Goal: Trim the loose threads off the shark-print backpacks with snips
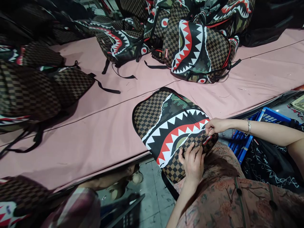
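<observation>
A backpack [175,126] with brown-and-black checks, camouflage and a red-and-white shark mouth lies tilted over the table's near edge and my lap. My left hand [194,163] presses on its checked lower part, fingers spread and holding nothing. Beside a small red label [207,140] on the bag, my right hand [216,126] is closed in a pinch. Something thin and dark seems to be at its fingertips, too small to name. A black strap [169,185] hangs below the bag.
Similar backpacks [190,50] are piled across the pink-covered table [106,126], with more at the left. A blue plastic crate [247,145] stands at my right. At lower left, a co-worker's plaid sleeve [76,205] shows beside another bag.
</observation>
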{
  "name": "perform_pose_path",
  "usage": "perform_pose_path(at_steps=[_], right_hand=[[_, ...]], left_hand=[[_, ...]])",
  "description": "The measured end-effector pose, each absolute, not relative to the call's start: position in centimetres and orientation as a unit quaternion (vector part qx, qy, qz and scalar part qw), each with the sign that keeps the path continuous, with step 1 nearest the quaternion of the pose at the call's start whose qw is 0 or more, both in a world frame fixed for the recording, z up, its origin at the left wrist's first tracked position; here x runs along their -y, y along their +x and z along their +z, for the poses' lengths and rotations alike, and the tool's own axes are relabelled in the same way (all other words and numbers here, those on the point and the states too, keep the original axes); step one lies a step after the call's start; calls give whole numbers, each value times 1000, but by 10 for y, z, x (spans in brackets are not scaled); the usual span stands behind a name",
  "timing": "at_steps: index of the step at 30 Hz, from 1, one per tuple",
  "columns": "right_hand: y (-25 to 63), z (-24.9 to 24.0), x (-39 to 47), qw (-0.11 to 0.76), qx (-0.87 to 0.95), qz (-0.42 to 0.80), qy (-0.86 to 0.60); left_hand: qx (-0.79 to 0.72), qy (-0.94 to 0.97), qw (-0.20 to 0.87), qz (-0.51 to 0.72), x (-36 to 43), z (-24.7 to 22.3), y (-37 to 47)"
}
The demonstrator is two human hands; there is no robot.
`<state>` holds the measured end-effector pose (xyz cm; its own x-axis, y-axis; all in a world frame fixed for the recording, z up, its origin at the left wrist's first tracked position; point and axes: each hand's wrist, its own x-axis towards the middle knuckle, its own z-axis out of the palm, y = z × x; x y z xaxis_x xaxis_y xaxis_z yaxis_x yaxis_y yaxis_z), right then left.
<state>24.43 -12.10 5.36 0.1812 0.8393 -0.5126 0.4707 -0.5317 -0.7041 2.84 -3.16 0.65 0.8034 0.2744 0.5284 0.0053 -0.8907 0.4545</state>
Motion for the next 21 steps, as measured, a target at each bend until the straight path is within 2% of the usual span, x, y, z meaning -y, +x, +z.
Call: perform_pose_path(at_steps=[4,8,14,19,21], right_hand=[[241,51,121,201,437,449,-753],[239,48,127,261,414,447,-749],[237,46,135,276,456,354,-769],[246,27,122,425,381,308,-761],[251,17,110,449,348,263,-780]], left_hand=[[-77,925,217,302,31,6,29],[-79,928,219,290,31,7,27],[-76,939,216,257,27,1,23],[-68,969,138,192,19,-17,22],[-27,972,126,194,11,-24,14]])
